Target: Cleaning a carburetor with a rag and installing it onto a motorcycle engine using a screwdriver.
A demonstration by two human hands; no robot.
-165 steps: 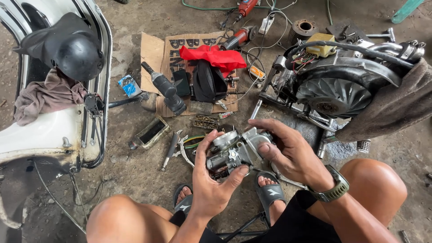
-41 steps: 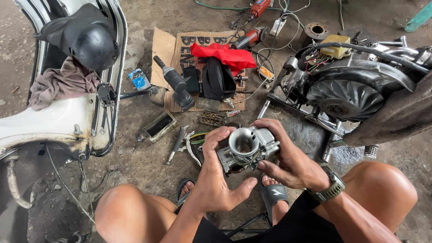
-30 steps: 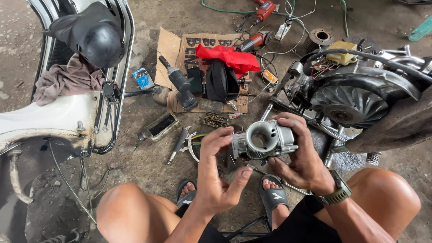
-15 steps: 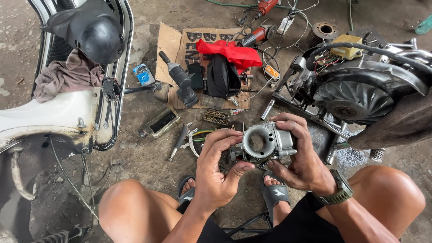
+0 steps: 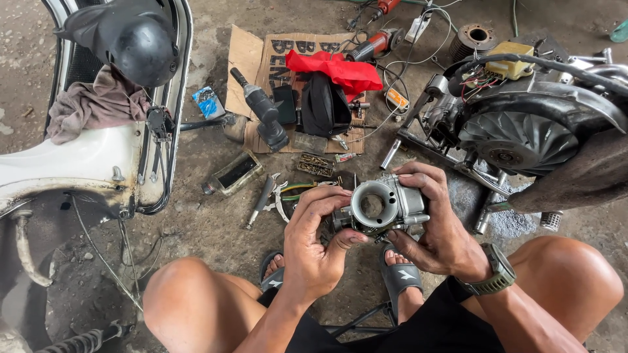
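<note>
1 carb [image 5: 383, 206] | 2 sandals [image 5: 400, 280] | 1 helmet [image 5: 134, 40] | 1 drill [image 5: 263, 111] | 1 watch [image 5: 495, 274]

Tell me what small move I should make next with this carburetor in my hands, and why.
Probably tilt the carburetor a little further toward you. Both the left hand and right hand already grip it above the floor, and its round bore faces up at the camera, so a slight tilt would likely let you see deeper inside.

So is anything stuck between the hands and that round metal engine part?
Nothing visible. The left hand and right hand both grip the grey metal carburetor with the round opening directly, fingers touching its body.
</note>
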